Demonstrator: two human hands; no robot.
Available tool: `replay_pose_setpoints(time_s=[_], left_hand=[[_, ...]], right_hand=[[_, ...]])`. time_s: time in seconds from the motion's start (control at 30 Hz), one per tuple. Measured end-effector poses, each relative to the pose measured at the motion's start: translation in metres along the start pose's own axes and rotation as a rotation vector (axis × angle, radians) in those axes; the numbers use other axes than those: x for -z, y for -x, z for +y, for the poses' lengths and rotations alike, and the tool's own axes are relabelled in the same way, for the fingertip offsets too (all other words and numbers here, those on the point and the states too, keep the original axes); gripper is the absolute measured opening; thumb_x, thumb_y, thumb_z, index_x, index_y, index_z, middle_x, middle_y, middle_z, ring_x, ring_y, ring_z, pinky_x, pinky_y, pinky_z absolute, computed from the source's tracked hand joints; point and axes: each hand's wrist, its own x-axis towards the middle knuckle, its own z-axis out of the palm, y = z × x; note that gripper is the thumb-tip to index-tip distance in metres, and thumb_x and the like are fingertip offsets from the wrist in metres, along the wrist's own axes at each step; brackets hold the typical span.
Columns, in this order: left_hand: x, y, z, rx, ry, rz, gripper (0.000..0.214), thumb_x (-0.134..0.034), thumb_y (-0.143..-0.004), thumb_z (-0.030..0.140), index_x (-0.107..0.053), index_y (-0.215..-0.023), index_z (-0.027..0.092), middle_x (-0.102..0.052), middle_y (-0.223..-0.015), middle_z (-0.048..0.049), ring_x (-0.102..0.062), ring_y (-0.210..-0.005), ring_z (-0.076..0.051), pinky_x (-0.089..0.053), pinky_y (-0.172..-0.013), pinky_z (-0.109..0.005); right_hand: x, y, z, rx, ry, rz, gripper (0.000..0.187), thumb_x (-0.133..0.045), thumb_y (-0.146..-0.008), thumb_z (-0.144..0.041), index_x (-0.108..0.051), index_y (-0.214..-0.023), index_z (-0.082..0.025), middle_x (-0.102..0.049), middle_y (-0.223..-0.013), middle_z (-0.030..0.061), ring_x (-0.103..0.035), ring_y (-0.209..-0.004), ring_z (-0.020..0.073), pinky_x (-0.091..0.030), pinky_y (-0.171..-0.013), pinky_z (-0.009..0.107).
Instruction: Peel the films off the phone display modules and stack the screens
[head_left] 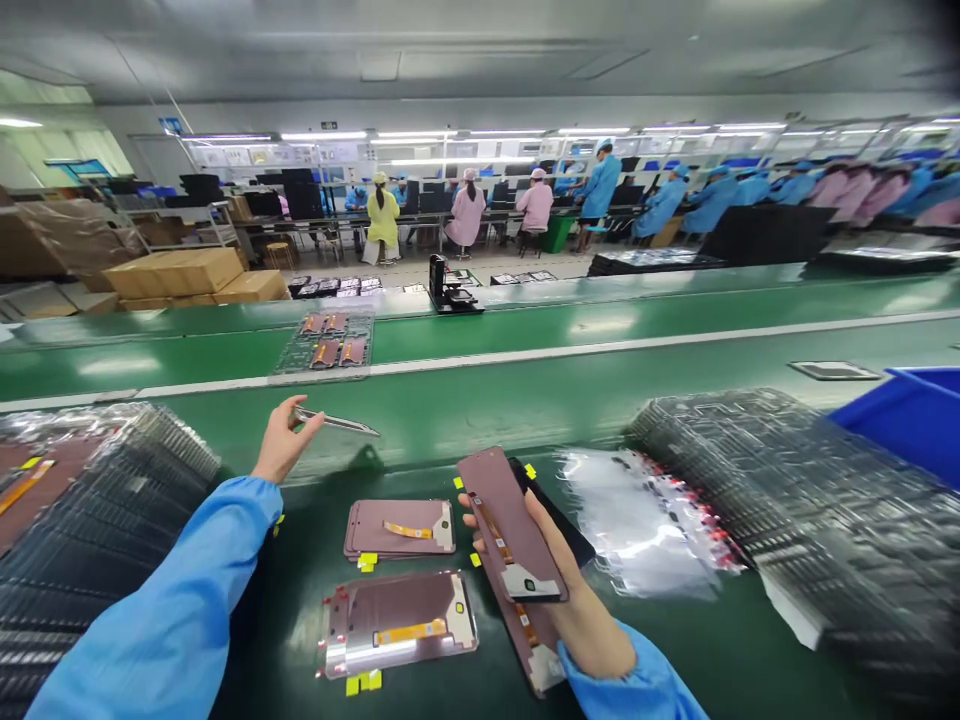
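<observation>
My left hand (283,440) is raised over the green bench and pinches a thin clear film strip (337,423) that sticks out to the right. My right hand (577,600) grips a pink-brown phone display panel (510,525) with an orange flex cable, tilted upright; a second similar panel (534,640) lies under my wrist. Two more panels lie flat on the dark mat: one (400,527) in the middle, one with a shiny film (399,622) nearer me. Small yellow tabs (364,682) lie around them.
Stacks of dark trays stand at left (90,520) and right (810,500). A pile of peeled clear films (645,520) lies right of the panels. A blue bin (907,415) sits far right. A tray of panels (326,345) rests on the conveyor. Workers sit at far benches.
</observation>
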Motion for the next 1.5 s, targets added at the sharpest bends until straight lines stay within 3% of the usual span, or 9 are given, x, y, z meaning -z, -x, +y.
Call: replay_pose_setpoints(time_s=[0.07, 0.13, 0.23, 0.33, 0.47, 0.67, 0.93, 1.1, 1.5], left_hand=[[0.006, 0.027, 0.017, 0.01, 0.111, 0.017, 0.08, -0.056, -0.08, 0.062, -0.032, -0.144, 0.02, -0.05, -0.127, -0.012, -0.061, -0.11, -0.027, -0.057, -0.087, -0.044], [0.01, 0.064, 0.032, 0.035, 0.265, -0.005, 0.088, -0.059, -0.079, 0.064, -0.025, -0.149, 0.023, -0.052, -0.125, -0.0102, -0.063, -0.106, -0.025, -0.059, -0.083, -0.04], [0.007, 0.124, 0.051, 0.126, 0.585, -0.128, 0.095, -0.082, -0.062, 0.057, -0.044, -0.141, 0.022, -0.059, -0.125, -0.0114, -0.063, -0.11, -0.028, -0.054, -0.09, -0.035], [-0.004, 0.175, 0.06, 0.167, 0.739, -0.284, 0.09, -0.088, -0.055, 0.053, -0.054, -0.133, 0.023, -0.06, -0.134, -0.0138, -0.058, -0.121, -0.032, -0.049, -0.097, -0.034], [-0.021, 0.21, 0.061, 0.185, 0.841, -0.416, 0.092, -0.088, -0.055, 0.054, -0.053, -0.135, 0.026, -0.06, -0.135, -0.0148, -0.057, -0.123, -0.035, -0.046, -0.101, -0.038], [-0.026, 0.218, 0.062, 0.168, 0.899, -0.52, 0.092, -0.088, -0.058, 0.051, -0.051, -0.14, 0.029, -0.06, -0.135, -0.0126, -0.059, -0.121, -0.033, -0.045, -0.103, -0.038], [-0.028, 0.218, 0.062, 0.083, 0.975, -0.605, 0.086, -0.085, -0.066, 0.044, -0.049, -0.142, 0.031, -0.057, -0.139, -0.0114, -0.055, -0.127, -0.032, -0.043, -0.106, -0.038], [-0.034, 0.223, 0.066, 0.12, 0.931, -0.599, 0.087, -0.088, -0.063, 0.043, -0.05, -0.141, 0.033, -0.053, -0.145, -0.0101, -0.047, -0.135, -0.033, -0.038, -0.111, -0.041], [-0.04, 0.228, 0.068, 0.151, 0.949, -0.609, 0.091, -0.09, -0.061, 0.036, -0.048, -0.141, 0.032, -0.054, -0.142, -0.0118, -0.054, -0.128, -0.033, -0.04, -0.109, -0.046]], right_hand=[[-0.002, 0.005, -0.003, 0.033, 0.064, -0.025, 0.052, -0.06, -0.087, -0.059, -0.07, -0.116, -0.017, -0.075, -0.108, 0.012, -0.073, -0.079, 0.0212, -0.06, -0.07, 0.031], [-0.002, 0.009, -0.005, 0.126, 0.118, -0.086, 0.049, -0.067, -0.083, -0.055, -0.069, -0.119, -0.021, -0.071, -0.121, 0.0109, -0.073, -0.088, 0.0222, -0.06, -0.076, 0.032], [-0.004, 0.016, -0.008, 0.318, 0.243, -0.166, 0.055, -0.074, -0.078, -0.054, -0.065, -0.125, -0.027, -0.061, -0.138, 0.0103, -0.07, -0.102, 0.0261, -0.058, -0.086, 0.038], [-0.009, 0.025, -0.007, 0.469, 0.423, -0.235, 0.064, -0.072, -0.078, -0.059, -0.058, -0.133, -0.029, -0.055, -0.143, 0.0119, -0.065, -0.112, 0.0283, -0.055, -0.094, 0.042], [-0.017, 0.035, -0.003, 0.622, 0.714, -0.351, 0.065, -0.068, -0.083, -0.058, -0.052, -0.14, -0.031, -0.048, -0.149, 0.0116, -0.055, -0.127, 0.0299, -0.05, -0.102, 0.044], [-0.022, 0.039, -0.001, 0.733, 1.124, -0.472, 0.064, -0.066, -0.086, -0.054, -0.049, -0.143, -0.03, -0.049, -0.147, 0.013, -0.049, -0.134, 0.032, -0.045, -0.108, 0.046], [-0.019, 0.04, 0.0, 0.709, 1.209, -0.509, 0.061, -0.067, -0.087, -0.051, -0.049, -0.142, -0.03, -0.051, -0.146, 0.0122, -0.051, -0.133, 0.0306, -0.047, -0.106, 0.044], [-0.023, 0.042, 0.01, 0.736, 1.292, -0.509, 0.065, -0.067, -0.086, -0.054, -0.048, -0.143, -0.028, -0.05, -0.147, 0.0136, -0.05, -0.133, 0.0306, -0.047, -0.106, 0.044], [-0.025, 0.049, 0.023, 0.808, 1.553, -0.468, 0.067, -0.064, -0.088, -0.053, -0.043, -0.147, -0.029, -0.049, -0.148, 0.0147, -0.054, -0.129, 0.0346, -0.053, -0.098, 0.05]])
